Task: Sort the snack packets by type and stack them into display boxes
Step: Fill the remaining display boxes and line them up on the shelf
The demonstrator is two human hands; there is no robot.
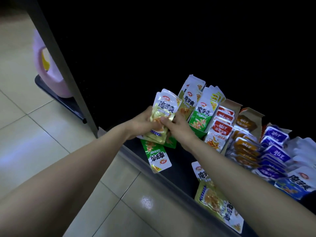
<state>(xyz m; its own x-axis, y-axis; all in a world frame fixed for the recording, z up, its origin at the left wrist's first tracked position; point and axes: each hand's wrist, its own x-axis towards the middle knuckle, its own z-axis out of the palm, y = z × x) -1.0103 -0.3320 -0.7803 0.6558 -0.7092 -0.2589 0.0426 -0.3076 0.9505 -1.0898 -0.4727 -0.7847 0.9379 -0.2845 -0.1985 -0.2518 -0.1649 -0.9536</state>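
Dark shelf (181,153) looked about half done: left hand (142,124) and right hand (177,128) gripped a yellow packet bundle (162,108), boxed rows (222,124) just right, loose packets (157,156) lay below.

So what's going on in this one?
A person is sorting snack packets at a dark shelf. The left hand and right hand together hold a bunch of yellow packets beside the display boxes, which already hold green, red, orange and purple rows. A green packet lies loose at the shelf edge.
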